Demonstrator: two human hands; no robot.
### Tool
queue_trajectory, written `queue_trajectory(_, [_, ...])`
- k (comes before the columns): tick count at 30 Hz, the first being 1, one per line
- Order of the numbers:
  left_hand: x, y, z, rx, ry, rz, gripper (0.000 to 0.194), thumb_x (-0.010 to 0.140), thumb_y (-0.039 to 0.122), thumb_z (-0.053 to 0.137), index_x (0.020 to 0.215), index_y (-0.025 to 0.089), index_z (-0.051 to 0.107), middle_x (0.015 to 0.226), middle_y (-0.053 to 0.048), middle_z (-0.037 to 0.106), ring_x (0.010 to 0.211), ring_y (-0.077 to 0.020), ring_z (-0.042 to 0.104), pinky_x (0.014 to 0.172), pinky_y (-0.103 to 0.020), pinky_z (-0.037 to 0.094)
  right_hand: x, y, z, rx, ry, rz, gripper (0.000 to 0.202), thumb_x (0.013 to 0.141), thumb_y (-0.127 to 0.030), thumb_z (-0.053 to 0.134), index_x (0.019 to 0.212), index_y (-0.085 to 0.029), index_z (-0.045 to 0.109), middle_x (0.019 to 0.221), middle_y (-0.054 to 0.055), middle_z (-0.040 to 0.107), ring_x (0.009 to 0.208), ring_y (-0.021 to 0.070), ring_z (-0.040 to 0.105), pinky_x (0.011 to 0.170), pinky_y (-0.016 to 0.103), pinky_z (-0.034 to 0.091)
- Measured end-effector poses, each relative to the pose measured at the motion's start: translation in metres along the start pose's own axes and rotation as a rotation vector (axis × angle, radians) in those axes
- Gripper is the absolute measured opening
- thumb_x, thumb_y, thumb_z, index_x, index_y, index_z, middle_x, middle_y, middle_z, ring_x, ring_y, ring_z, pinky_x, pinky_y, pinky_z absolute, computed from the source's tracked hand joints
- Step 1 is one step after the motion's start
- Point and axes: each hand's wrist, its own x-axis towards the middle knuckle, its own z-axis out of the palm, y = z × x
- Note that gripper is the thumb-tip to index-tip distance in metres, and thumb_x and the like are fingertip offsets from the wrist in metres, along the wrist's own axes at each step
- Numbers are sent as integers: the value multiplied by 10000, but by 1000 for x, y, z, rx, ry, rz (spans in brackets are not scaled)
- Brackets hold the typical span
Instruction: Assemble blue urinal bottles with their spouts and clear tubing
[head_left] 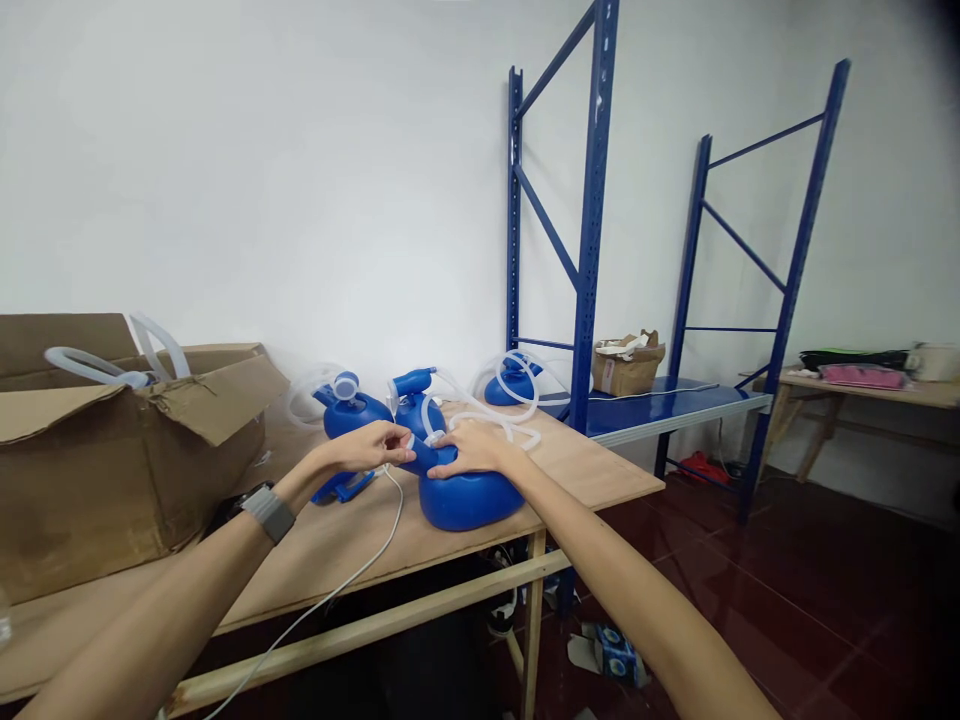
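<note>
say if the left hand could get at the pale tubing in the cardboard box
Probably yes: the pale tubing pokes above the open cardboard box with nothing visible over it. The left hand would likely have to leave the spout of the blue container first.

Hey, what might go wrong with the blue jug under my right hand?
The jug sits near the table's front edge, so a hard push might tip it off. The white cable runs over that edge and could snag an arm. Loose tubes loop behind and may tangle.
</note>
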Motion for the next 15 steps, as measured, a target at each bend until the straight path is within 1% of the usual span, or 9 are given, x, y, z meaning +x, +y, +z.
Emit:
queue_trajectory(4, [2, -6, 1, -51, -6, 18, 473, 820, 573, 688, 699, 219, 398, 633, 63, 352, 605, -120, 315, 578, -271, 252, 1, 3, 3, -41, -1, -27, 725, 866, -787, 596, 1308, -230, 737, 1042, 138, 792, 995, 323, 725, 866, 350, 480])
queue_trajectory(6, [1, -5, 5, -35, 27, 7, 457, 815, 564, 692, 698, 215, 422, 625, 62, 362, 608, -121, 329, 580, -270, 261, 0, 3, 5, -48, 18, -27, 717, 861, -778, 613, 1318, -239, 731, 1047, 129, 794, 1014, 323, 721, 880, 352, 478])
queue_trajectory(10, [-6, 3, 15, 55, 165, -19, 431, 823, 582, 665, 712, 193, 515, 659, 35, 480, 657, -137, 432, 621, -267, 329, -3, 1, 8, -48, 54, -12, 653, 863, -743, 642, 1287, -258, 747, 1104, 114, 789, 1042, 326, 715, 908, 367, 478])
queue_trajectory(12, [-10, 9, 19, 73, 184, -32, 434, 807, 588, 674, 711, 189, 532, 681, 26, 514, 678, -143, 466, 643, -268, 354, -4, -1, 7, -44, 60, -7, 645, 858, -737, 655, 1272, -253, 756, 1105, 113, 789, 1031, 322, 716, 912, 370, 479])
queue_trajectory(15, [-13, 18, 22, 114, 195, -49, 424, 786, 567, 696, 700, 197, 507, 674, 29, 512, 665, -140, 462, 634, -268, 346, -5, -3, 5, -30, 70, -11, 646, 849, -726, 678, 1268, -240, 760, 1081, 112, 795, 1022, 319, 721, 910, 369, 481])
